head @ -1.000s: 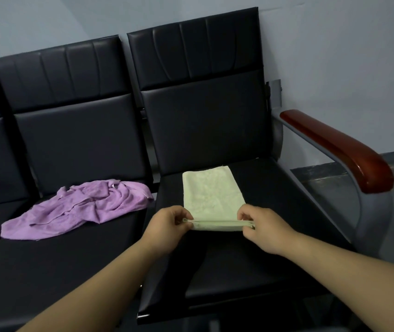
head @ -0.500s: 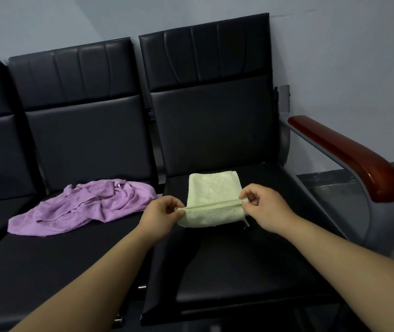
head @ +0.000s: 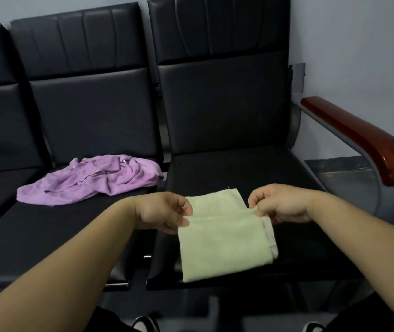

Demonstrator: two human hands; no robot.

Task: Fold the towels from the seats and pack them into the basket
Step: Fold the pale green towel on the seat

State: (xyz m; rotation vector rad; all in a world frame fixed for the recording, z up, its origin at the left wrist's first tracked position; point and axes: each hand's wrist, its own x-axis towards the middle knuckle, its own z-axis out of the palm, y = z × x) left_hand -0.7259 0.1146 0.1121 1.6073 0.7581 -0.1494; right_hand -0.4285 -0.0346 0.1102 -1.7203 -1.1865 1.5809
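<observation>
Middle seat (head: 47, 224): bears purple towel (head: 90, 178), crumpled in a loose heap toward the seat back, unfolded, touched by neither hand. Left hand (head: 162, 212): just right of that heap, over the gap between the two seats; fingers (head: 182, 222) curled, pinching the upper left corner of green towel (head: 224, 245). Green towel: on the front half of right seat (head: 239, 168), already doubled into a compact rectangle of several layers, with a further layer visible behind the pinched edge and the lower edge at the seat's front rim; impossible to tell whether the held edge is lifted clear of the cushion. Right hand (head: 284, 204): fingers (head: 255, 212) closed in a pinch on the upper right corner of that same edge. Wooden armrest (head: 359, 140): far right, well apart from the cloth. Basket: not in view. Progress, as a judgement: no more than halfway. Green towel close to the end of its folding, with perhaps one more fold or a smoothing left, then the carry to the basket. Purple towel wholly to be done: spreading, folding, packing. Number of towels already packed: cannot tell.
</observation>
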